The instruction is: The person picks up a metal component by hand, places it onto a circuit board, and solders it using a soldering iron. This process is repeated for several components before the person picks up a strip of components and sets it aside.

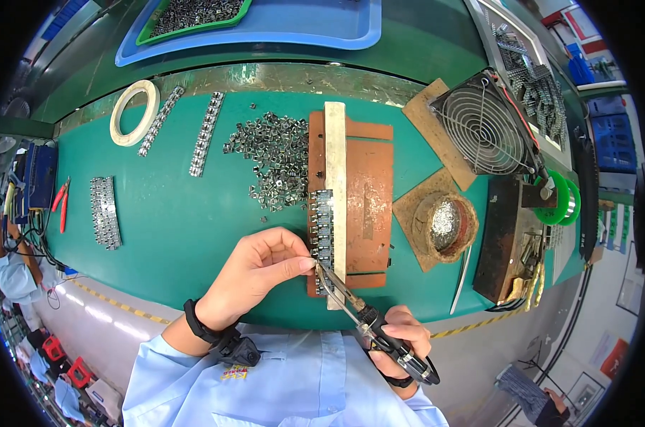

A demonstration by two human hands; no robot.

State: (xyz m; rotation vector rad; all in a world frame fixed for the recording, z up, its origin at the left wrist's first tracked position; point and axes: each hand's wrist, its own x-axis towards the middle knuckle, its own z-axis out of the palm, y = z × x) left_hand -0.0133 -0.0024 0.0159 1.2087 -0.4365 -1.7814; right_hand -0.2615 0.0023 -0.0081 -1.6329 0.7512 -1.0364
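Note:
My right hand (pixel 408 334) is wrapped around the black handle of a soldering iron (pixel 369 317), and a thin metal tube runs alongside its shaft. The iron's tip meets a row of small black components (pixel 324 224) on the left edge of a reddish-brown board (pixel 369 192). Close to that tip, thumb and index finger of my left hand (pixel 258 269) are pinched together at the row; whatever they hold is too small to make out. Along the board lies a pale bar (pixel 334 149). Left of it spreads a heap of small metal clips (pixel 274 156).
Leftward on the green mat lie a tape roll (pixel 115 121), component strips (pixel 207 135) and red-handled pliers (pixel 63 206). To the right stand a fan (pixel 482 124), a round pot (pixel 447 226) and a green solder spool (pixel 566 199). A blue tray (pixel 322 32) sits at the back.

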